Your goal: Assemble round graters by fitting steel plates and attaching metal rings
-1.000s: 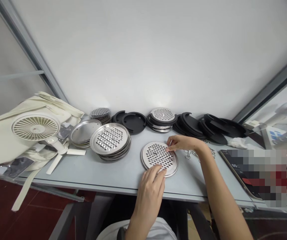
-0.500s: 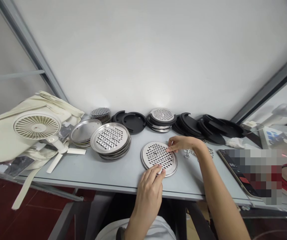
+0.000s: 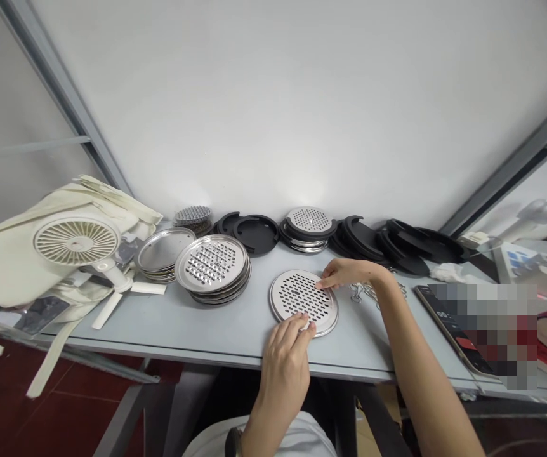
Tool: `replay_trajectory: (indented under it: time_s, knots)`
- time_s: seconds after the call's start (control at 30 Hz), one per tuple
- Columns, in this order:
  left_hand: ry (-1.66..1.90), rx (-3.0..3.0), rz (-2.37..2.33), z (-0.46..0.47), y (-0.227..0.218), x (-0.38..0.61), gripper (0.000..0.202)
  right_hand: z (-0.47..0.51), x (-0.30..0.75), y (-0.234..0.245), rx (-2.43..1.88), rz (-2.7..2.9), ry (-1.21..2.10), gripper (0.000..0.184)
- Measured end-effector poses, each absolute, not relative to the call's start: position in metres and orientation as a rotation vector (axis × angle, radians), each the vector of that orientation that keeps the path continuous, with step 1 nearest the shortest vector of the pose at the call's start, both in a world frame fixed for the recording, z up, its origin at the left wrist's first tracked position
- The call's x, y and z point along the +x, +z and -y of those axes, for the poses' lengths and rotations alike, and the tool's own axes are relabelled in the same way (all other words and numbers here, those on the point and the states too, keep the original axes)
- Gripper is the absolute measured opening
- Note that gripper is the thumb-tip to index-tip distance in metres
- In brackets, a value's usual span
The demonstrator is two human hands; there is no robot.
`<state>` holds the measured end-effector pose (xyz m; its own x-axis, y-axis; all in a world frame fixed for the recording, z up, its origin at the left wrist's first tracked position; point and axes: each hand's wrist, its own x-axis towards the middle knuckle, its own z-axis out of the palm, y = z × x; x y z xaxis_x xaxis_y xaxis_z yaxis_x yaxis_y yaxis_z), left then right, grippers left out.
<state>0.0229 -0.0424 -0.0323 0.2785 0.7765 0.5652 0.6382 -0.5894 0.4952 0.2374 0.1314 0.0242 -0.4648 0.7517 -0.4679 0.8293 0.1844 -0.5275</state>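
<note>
A round perforated stainless steel disc [image 3: 304, 303] with rows of oval holes lies flat on the pale grey table [image 3: 235, 330], near its front edge. My left hand [image 3: 285, 349] is at the disc's lower edge, its fingertips over the rim and lower holes. My right hand [image 3: 347, 273] reaches in from the right, with its fingertips on the disc's upper right rim. The part of the disc under my fingers is hidden.
Left of the disc stand a stack of perforated steel discs [image 3: 211, 268] and plain steel trays [image 3: 164, 251]. Black slotted rings [image 3: 257, 233] line the wall. A cream fan [image 3: 76, 241] lies on a cloth bag. A pixelated phone [image 3: 473, 330] is at right.
The camera view has shifted slightly, moving the background objects a little. My hands and the disc stay in almost the same place on the table.
</note>
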Motion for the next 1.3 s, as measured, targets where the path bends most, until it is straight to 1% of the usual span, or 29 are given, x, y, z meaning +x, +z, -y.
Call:
replay_trajectory:
  time_s: [0.17, 0.33, 0.43, 0.57, 0.63, 0.73, 0.83, 0.93, 1.07, 1.2, 1.3]
  knots:
    - [1.219, 2.34, -1.31, 0.042, -0.034, 0.023, 0.043, -0.129, 0.236, 0.027, 1.568, -2.331, -1.179, 0.055]
    - [1.235, 2.243, -1.287, 0.044, -0.035, 0.021, 0.045, -0.123, 0.229, 0.033, 1.506, -2.302, -1.434, 0.052]
    - [1.278, 2.059, -1.326, 0.045, -0.032, 0.018, 0.04, -0.119, 0.226, 0.038, 1.477, -2.342, -1.575, 0.048]
    - [1.453, 1.751, -1.543, 0.041, -0.026, 0.011, 0.034, -0.116, 0.223, 0.045, 1.446, -2.415, -1.653, 0.046]
    - [1.457, 1.6, -1.589, 0.035, -0.026, 0.005, 0.036, -0.115, 0.222, 0.048, 1.369, -2.433, -1.723, 0.045]
    - [1.379, 1.408, -1.474, 0.024, -0.028, -0.002, 0.046, -0.114, 0.22, 0.051, 1.238, -2.451, -1.832, 0.043]
    - [1.296, 1.328, -1.31, 0.016, -0.028, -0.006, 0.049, -0.114, 0.219, 0.052, 1.237, -2.481, -1.82, 0.041]
    - [1.275, 1.253, -1.28, 0.013, -0.025, -0.006, 0.044, -0.113, 0.219, 0.051, 1.293, -2.502, -1.79, 0.04]
    - [1.257, 1.186, -1.261, 0.014, -0.02, -0.006, 0.038, -0.112, 0.218, 0.051, 1.251, -2.463, -1.874, 0.038]
    - [1.296, 1.138, -1.242, 0.015, -0.018, -0.006, 0.042, -0.111, 0.215, 0.051, 1.252, -2.457, -1.957, 0.035]
    - [1.304, 1.134, -1.235, 0.015, -0.018, -0.006, 0.042, -0.11, 0.209, 0.051, 1.288, -2.504, -1.95, 0.038]
